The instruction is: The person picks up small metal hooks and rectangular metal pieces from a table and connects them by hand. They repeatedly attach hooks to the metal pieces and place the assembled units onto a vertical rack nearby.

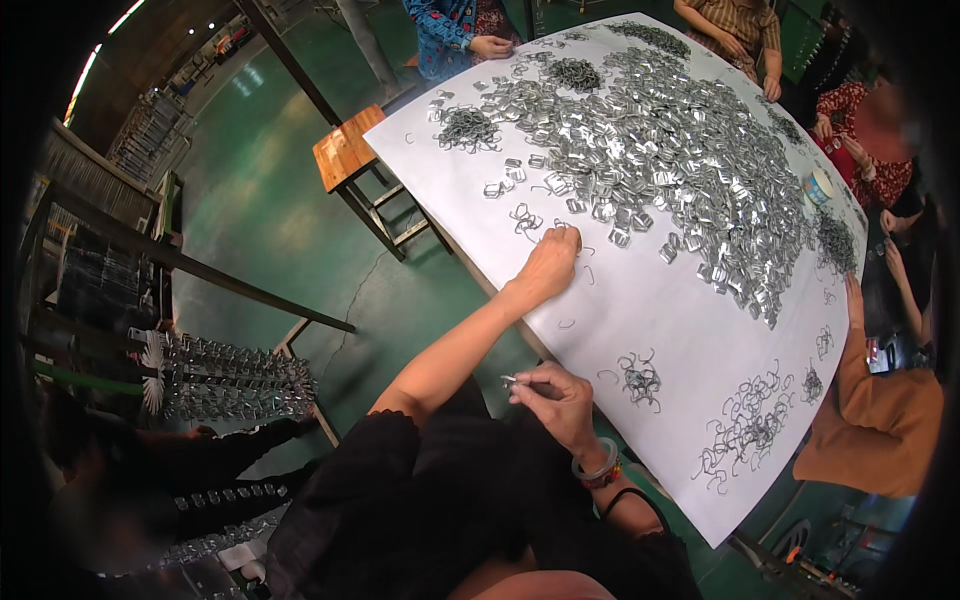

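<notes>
Both curled: L hand (548,264) out over tbl (645,312), R hand (562,402) pinching small pc (509,380).

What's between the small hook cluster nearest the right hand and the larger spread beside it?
Head view: bare white tabletop separates the hook cluster from the spread.

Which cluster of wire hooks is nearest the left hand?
The small cluster beside the left hand, on its left; other hook clusters lie farther off.

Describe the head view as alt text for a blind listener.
A person's left hand is beside thin curved grey wires on a white-topped table, near a heap of shiny silver metal pieces; the right hand pinches a small object. Other people work nearby.
</notes>
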